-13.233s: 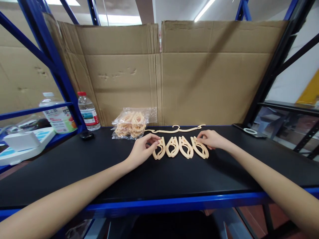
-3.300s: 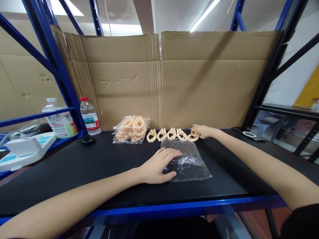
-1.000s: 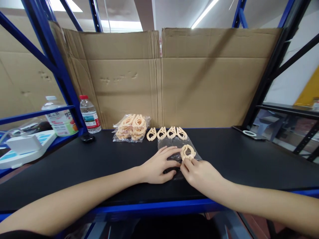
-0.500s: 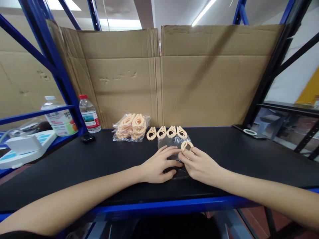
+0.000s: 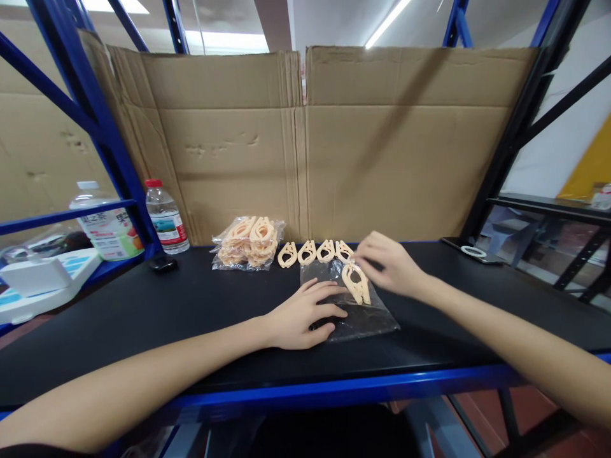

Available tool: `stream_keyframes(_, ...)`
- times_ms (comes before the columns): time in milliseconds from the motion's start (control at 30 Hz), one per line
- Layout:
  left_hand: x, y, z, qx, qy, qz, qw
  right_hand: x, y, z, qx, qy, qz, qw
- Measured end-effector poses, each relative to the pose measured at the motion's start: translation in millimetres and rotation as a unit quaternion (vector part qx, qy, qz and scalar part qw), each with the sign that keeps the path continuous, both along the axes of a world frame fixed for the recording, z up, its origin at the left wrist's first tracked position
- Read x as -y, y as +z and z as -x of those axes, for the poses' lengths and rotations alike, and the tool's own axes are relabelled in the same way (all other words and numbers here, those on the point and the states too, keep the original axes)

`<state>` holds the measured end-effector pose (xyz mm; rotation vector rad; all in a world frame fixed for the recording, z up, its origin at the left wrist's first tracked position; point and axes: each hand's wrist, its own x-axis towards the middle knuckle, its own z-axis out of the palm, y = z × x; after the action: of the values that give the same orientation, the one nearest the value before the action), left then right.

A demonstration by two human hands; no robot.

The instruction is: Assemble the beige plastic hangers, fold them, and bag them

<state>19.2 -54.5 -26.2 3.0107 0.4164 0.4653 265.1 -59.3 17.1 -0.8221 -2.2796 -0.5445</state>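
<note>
My left hand [image 5: 305, 316] lies open and spread on a clear plastic bag [image 5: 367, 323], pressing its left part to the table. On the bag, just right of those fingertips, sits a beige plastic folding hanger [image 5: 356, 284], its rounded loop toward the back; whether it is inside the film I cannot tell. My right hand [image 5: 389, 262] is raised behind it, fingers curved but parted. Its fingertips reach the right edge of the last beige hanger [image 5: 344, 250] in a short row along the bag's far edge. More hangers of the row [image 5: 307, 253] stand to the left.
A bagged pile of beige hangers [image 5: 245, 243] sits left of the row. Further left are a black mouse [image 5: 163, 263], a water bottle [image 5: 167, 219], and a larger bottle [image 5: 107, 229] beyond the blue frame. A phone [image 5: 472, 252] lies far right. Cardboard [image 5: 382, 165] walls the back.
My right hand has let go of the hanger on the bag and moved up and right, to the row's right end. My left hand stays in place.
</note>
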Motion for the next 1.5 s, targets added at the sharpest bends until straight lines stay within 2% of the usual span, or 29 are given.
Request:
stream_keyframes(33,0,0.4,0,0.0,-0.001,0.003,1.0,-20,2.7,-7,0.011,-0.022,0.027,0.999)
stream_keyframes(100,1,1.2,0,0.0,0.0,0.005,1.0,-64,1.5,-18,0.106,-0.039,0.096,0.989)
stream_keyframes(200,1,2.0,0,-0.001,0.003,0.006,1.0,-117,-11.7,-27,0.19,-0.07,0.182,0.962)
stream_keyframes(267,2,2.3,0,-0.002,0.005,0.008,1.0,-134,-20.2,-29,0.214,-0.097,0.221,0.947)
stream_keyframes(367,2,2.6,0,-0.006,0.005,0.009,1.0,-135,-22.9,-36,0.222,-0.146,0.252,0.931)
stream_keyframes(533,1,1.1,0,0.0,0.002,0.003,1.0,-109,-12.9,-67,0.232,-0.204,0.307,0.9)
stream_keyframes(633,0,-0.3,1,0.004,0.0,0.0,1.0,-85,-14.8,-87,0.222,-0.208,0.329,0.894)
stream_keyframes(767,1,-0.2,1,0.004,-0.001,-0.002,1.0,-45,-23.6,-107,0.164,-0.136,0.271,0.939)
stream_keyframes(867,2,1.3,1,0.009,0.0,0.0,1.0,-13,-21.3,-110,0.085,-0.129,0.186,0.97)
stream_keyframes(967,2,2.5,0,0.011,0.001,0.008,1.0,24,-7.3,-97,0.008,-0.122,0.093,0.988)
stream_keyframes(1100,2,2.1,-1,0.021,-0.004,0.011,1.0,84,13.0,-58,-0.067,-0.111,-0.03,0.991)
stream_keyframes(1167,1,1.5,-1,0.023,-0.006,0.01,1.0,114,15.7,-37,-0.043,-0.083,-0.045,0.995)
stream_keyframes(1233,1,1.5,-1,0.025,-0.005,0.01,1.0,136,11.7,-18,0.003,-0.058,-0.016,0.998)
stream_keyframes(1333,2,2.2,-1,0.025,-0.006,0.008,1.0,145,-2.3,4,0.087,-0.022,-0.012,0.996)
stream_keyframes(1500,2,2.4,-1,0.026,-0.007,0.002,1.0,115,-18.8,24,0.193,-0.015,-0.126,0.973)
